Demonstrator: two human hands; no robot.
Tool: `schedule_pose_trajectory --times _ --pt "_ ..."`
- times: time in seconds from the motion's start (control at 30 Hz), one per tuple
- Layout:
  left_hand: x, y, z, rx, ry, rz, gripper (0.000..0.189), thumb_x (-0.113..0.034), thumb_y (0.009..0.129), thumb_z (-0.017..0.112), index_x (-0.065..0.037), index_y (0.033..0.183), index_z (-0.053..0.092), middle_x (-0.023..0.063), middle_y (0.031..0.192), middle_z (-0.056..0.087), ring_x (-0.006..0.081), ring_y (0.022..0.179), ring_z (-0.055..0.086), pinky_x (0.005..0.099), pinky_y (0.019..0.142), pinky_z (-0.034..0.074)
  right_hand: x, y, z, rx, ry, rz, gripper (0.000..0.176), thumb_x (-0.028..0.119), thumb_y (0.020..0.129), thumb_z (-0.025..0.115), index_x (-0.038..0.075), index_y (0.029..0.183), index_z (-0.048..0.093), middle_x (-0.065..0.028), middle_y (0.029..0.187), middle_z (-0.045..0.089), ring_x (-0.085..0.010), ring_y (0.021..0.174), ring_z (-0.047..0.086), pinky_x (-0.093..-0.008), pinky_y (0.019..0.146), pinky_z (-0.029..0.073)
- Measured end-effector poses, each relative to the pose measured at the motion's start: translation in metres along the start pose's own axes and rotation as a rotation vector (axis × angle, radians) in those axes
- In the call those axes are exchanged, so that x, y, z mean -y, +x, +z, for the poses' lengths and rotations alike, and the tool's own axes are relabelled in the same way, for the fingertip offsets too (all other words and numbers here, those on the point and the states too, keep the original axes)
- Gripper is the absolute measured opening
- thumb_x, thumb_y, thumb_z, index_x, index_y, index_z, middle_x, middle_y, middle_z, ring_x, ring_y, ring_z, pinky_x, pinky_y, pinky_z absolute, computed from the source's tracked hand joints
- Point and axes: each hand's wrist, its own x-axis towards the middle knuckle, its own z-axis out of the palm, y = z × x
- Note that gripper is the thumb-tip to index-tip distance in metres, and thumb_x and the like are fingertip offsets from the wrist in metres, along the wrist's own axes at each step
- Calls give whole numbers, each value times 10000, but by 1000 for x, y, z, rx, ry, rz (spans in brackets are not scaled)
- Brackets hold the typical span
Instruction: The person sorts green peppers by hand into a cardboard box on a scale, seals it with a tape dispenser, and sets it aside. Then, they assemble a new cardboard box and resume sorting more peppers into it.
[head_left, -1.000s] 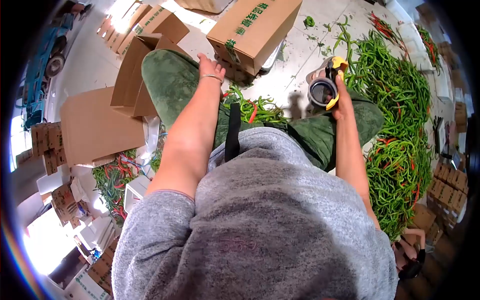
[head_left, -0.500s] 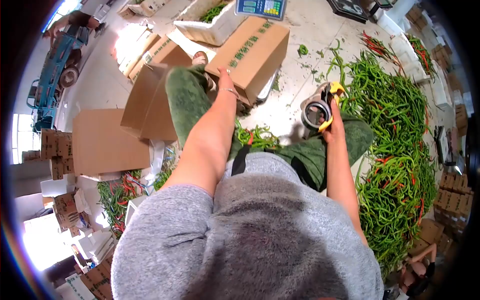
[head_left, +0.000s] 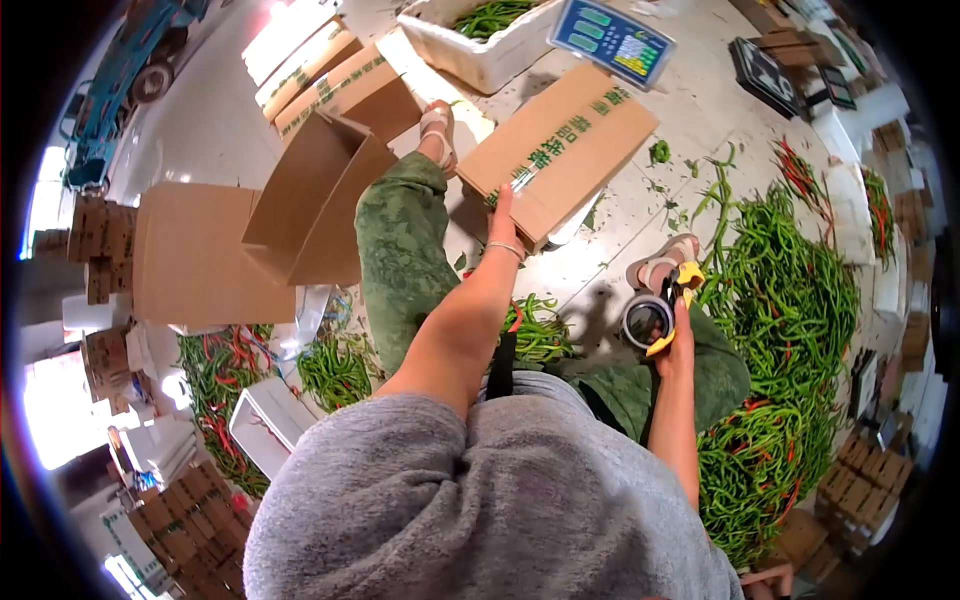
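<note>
The left grip, fingers stretched flat, touches the near edge of the cardboard box on the floor. The right grip is closed around the tape dispenser, held near the pepper pile.

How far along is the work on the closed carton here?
Done: the cardboard box lies with its flaps closed. In hand: the left hand touches its near edge, and the right hand grips a tape dispenser, held away from the box. Left: I see no tape on the box, an open carton looks empty, and a pile of loose peppers covers the floor.
</note>
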Motion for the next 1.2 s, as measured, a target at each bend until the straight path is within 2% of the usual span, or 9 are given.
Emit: schedule_pose_trajectory --times 0.1,0.23,0.37,0.47,0.5,0.87,1.0,1.1,1.2 --pt "-1 3 -6 60 -108 31 1026 -472 701 764 -144 1436 128 116 1355 398 275 1178 464 452 946 425 -4 9 -6 0 -84 33 339 423 855 619 115 993 589 25 723 564 -83 570 498 -216 479 390" --pt "14 21 -29 216 -180 28 1239 -489 663 788 -216 1455 -125 35 1464 243 228 1302 294 436 1071 262 -1 10 6 -27 -135 62 371 399 862 619 80 1046 579 17 778 576 -88 616 518 -236 509 409" --pt "16 26 -37 297 -247 72 1267 -537 629 788 -196 1462 -104 -13 1488 185 191 1327 237 390 1100 193 -4 5 14 -65 -187 62 402 422 849 629 77 1049 582 2 803 591 -99 639 530 -248 518 417" --pt "19 35 -52 189 -358 -23 1205 -757 643 604 -168 1477 -35 6 1541 2 190 1388 117 378 1118 111 -11 7 4 -61 -245 70 409 431 840 637 81 1045 584 -2 827 600 -103 657 536 -254 528 422" --pt "22 38 -51 41 -322 -9 1007 -786 736 436 -121 1454 201 32 1478 279 230 1334 276 401 1102 186 -14 8 0 -94 -270 82 411 429 840 638 83 1055 585 3 846 606 -105 666 537 -254 537 423" --pt "22 43 -44 -219 -86 -259 1022 -835 738 308 -147 1475 143 86 1505 216 247 1360 243 435 1096 180 -19 -8 -7 24 -107 61 394 465 859 598 133 1068 560 30 861 598 -84 638 509 -220 500 387" --pt "20 41 -13 -260 92 220 772 -555 867 451 -42 1414 270 162 1419 349 278 1293 354 371 1062 268 -16 -15 10 75 -77 88 370 486 850 598 156 1017 583 35 826 594 -81 604 481 -220 508 390" --pt "-72 -7 4 -78 382 667 631 -193 841 618 19 1360 327 228 1361 403 312 1273 384 356 1054 297 -20 -8 8 74 -125 101 366 490 845 602 165 1012 587 47 817 586 -76 613 471 -217 512 384" --pt "-203 -50 -14 -173 772 1310 499 -182 736 681 0 1164 502 188 1101 556 364 1023 517 395 932 399 -22 -1 4 41 -171 62 416 491 840 608 162 1090 560 55 868 571 -72 681 462 -221 571 402"
